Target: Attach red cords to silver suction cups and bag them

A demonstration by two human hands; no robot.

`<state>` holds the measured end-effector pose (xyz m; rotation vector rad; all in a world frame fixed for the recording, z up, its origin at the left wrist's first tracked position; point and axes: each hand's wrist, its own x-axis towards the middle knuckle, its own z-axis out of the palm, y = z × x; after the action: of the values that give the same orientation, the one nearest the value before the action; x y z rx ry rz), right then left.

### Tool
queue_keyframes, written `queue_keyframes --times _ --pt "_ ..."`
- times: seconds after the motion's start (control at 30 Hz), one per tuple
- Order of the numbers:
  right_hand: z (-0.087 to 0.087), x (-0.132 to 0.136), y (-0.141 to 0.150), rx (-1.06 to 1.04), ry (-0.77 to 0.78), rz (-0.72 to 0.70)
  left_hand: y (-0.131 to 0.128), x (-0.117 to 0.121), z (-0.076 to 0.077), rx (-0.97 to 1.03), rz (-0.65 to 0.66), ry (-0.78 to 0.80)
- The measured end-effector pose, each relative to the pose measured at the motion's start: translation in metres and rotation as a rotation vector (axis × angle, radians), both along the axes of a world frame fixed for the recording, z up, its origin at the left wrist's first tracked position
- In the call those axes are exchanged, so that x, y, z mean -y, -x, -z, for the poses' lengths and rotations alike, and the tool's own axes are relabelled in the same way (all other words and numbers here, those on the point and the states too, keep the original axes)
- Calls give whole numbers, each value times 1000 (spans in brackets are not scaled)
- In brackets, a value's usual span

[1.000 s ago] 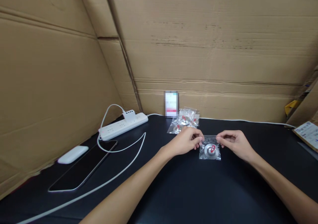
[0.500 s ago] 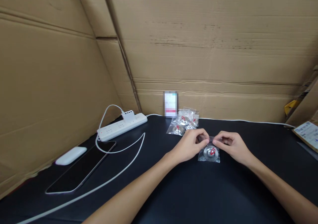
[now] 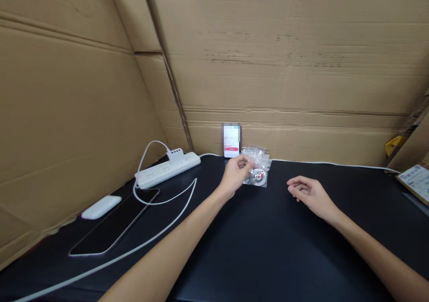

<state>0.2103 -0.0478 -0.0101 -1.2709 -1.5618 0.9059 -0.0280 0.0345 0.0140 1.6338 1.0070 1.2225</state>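
Observation:
My left hand (image 3: 235, 173) reaches to the back of the black table (image 3: 268, 248) and pinches a small clear bag (image 3: 257, 177) with a round metal piece and a red part in it. That bag sits at the front of a pile of like bags (image 3: 259, 157) against the cardboard wall. My right hand (image 3: 306, 194) rests low over the table to the right, fingers loosely curled, nothing in it.
A small phone (image 3: 231, 140) leans on the cardboard wall (image 3: 284, 69) behind the pile. On the left are a white power strip (image 3: 167, 169) with a white cable (image 3: 161, 230), a dark tablet (image 3: 114, 224) and a white case (image 3: 100, 207). A labelled box (image 3: 415, 181) sits far right.
Both hands held the bag at mid-table. Now my left hand has carried it back to the pile, and my right hand has let go and stayed in place.

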Motion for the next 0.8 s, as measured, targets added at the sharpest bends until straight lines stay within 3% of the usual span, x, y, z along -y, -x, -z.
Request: queue_keyframes --times 0.17,0.37,0.53,0.67,0.8 --pt "-1 1 1 98 -42 -19 4 -7 12 -121 -96 -112" --pt "-5 5 4 256 -120 -12 12 -8 5 -587 -325 -520" --pt "-5 13 19 571 -292 7 25 -17 10 -900 -316 -403" --pt "-2 12 41 795 -365 18 23 -19 18 -875 -289 -357" --pt "-5 -14 67 877 -316 -20 20 -20 18 -817 -266 -333"
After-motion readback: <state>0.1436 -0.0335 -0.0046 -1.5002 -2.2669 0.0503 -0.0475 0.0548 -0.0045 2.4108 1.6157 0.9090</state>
